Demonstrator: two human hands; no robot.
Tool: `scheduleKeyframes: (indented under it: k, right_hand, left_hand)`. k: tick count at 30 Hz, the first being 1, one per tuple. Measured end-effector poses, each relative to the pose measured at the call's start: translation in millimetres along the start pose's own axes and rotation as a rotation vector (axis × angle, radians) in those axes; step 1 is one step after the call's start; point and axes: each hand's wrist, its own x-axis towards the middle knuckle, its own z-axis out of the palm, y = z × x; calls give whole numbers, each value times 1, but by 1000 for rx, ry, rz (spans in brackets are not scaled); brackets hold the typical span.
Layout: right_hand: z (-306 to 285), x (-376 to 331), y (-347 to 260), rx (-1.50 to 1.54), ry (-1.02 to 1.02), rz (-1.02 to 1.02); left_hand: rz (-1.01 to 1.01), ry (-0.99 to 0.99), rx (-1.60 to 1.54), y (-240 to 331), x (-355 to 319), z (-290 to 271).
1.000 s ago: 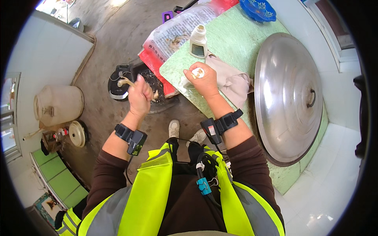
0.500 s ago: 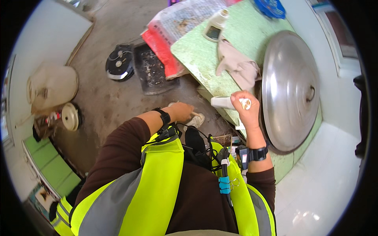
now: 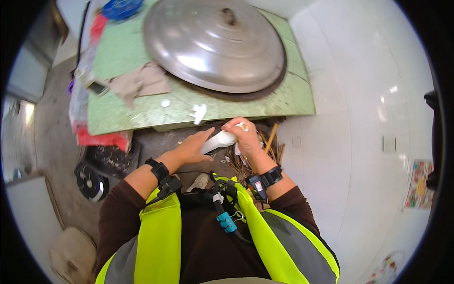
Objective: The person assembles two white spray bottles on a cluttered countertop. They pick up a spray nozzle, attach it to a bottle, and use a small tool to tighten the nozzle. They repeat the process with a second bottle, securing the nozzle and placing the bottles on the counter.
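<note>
A white plastic bottle (image 3: 221, 140) lies tilted between my hands, just off the table's near edge. My right hand (image 3: 247, 138) is closed round its neck end, where the mouth shows. At the bottle's base is my left hand (image 3: 191, 147), fingers and thumb on either side of it. A white piece like a spray head (image 3: 198, 113) rests on the green tabletop (image 3: 175, 118) close beyond the bottle. Left of that is a small round white cap (image 3: 165, 102). Farther left are a beige cloth (image 3: 144, 81) and another pale bottle (image 3: 92, 83) with a dark label.
A large domed metal lid (image 3: 215, 52) covers much of the table. Dry sticks (image 3: 239, 163) lie below its edge. A blue basin (image 3: 122, 8) sits at the far left corner. A black tray (image 3: 111, 158) and a round black device (image 3: 91, 182) are on the floor; a white wall (image 3: 350, 118) is on the right.
My view has turned right toward the table and lid. My right hand has brought the bottle in front of me, and my left hand has come up to its base.
</note>
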Motion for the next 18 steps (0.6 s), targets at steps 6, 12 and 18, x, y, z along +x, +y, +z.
scheduleKeyframes:
  k: [6, 12, 18]
  right_hand:
    - [-80, -30, 31, 191, 51, 10]
    - [-218, -91, 20, -156, 191, 122]
    - [-273, -139, 10, -1466, 433, -7]
  left_hand:
    - [-10, -143, -55, 5, 48, 76]
    - [18, -276, 169, 69, 71, 137]
    - [-17, -315, 367, 85, 82, 165]
